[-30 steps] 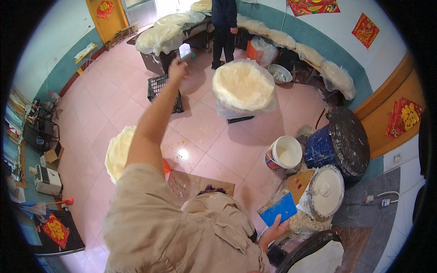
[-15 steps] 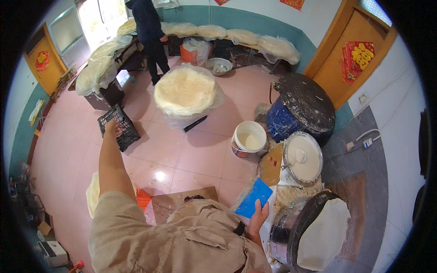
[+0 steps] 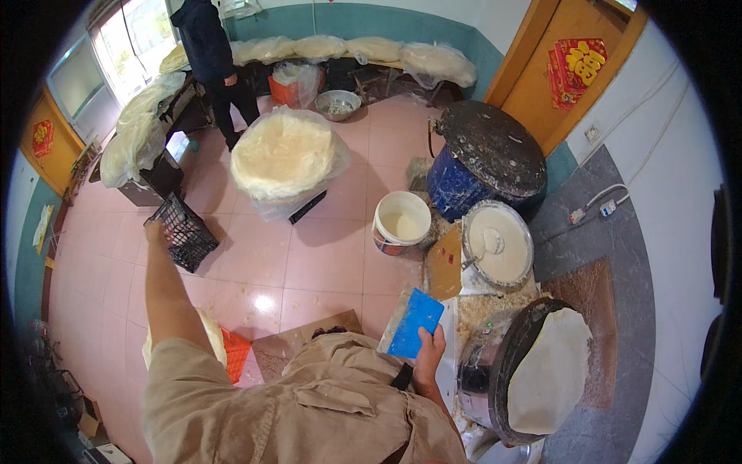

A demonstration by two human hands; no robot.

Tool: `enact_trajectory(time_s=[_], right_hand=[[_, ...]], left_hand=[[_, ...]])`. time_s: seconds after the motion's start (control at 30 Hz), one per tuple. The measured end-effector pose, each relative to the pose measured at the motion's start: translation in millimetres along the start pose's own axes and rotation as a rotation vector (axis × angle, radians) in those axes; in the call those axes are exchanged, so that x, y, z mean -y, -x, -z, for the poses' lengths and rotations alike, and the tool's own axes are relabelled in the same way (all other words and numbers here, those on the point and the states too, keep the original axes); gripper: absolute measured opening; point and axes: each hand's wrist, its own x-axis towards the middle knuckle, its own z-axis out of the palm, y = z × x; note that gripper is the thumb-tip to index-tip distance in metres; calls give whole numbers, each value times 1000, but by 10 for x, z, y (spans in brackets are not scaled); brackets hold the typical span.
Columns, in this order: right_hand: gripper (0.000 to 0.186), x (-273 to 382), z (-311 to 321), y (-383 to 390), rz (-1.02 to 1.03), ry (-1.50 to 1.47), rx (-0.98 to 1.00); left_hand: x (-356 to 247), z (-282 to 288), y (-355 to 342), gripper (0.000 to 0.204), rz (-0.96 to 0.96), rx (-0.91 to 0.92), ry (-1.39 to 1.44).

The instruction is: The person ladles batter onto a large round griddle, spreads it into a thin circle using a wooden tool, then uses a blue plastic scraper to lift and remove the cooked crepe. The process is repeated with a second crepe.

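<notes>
While my right hand [image 3: 430, 351] holds the scraper [image 3: 416, 323], the griddle [image 3: 504, 367] lies rightward, far from my left hand [image 3: 154, 230], whose grip I can't tell.

In your right hand [image 3: 430, 352] is the scraper [image 3: 416, 321], left of the griddle [image 3: 501, 375] with a sheet [image 3: 549, 371] on it. Beyond stands the pot [image 3: 466, 233], bucket [image 3: 393, 240] to its left, drum [image 3: 461, 185] behind.
</notes>
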Motion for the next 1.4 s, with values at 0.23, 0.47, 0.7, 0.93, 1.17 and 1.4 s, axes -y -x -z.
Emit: enact_trajectory(time_s=[0.23,0.47,0.7,0.93,1.17,1.4], right_hand=[[14,55,-105,12,-37,-102,17],[14,41,-16,3,-22,8,5],[14,51,-92,46,-45,-37,36],[13,-1,-41,62,-15,47,67],[11,-3,7,120,7,47,29],[16,-2,66,176,-72,-17,9]], left_hand=[[2340,-822,688,54,358,463,-237],[3718,-1214,2658,53,596,947,-695],[3450,-1070,2789,57,181,779,-827],[3351,-1189,2824,55,137,715,-745],[3626,-1308,3068,56,129,886,-811],[3679,-1444,3126,57,77,970,-775]])
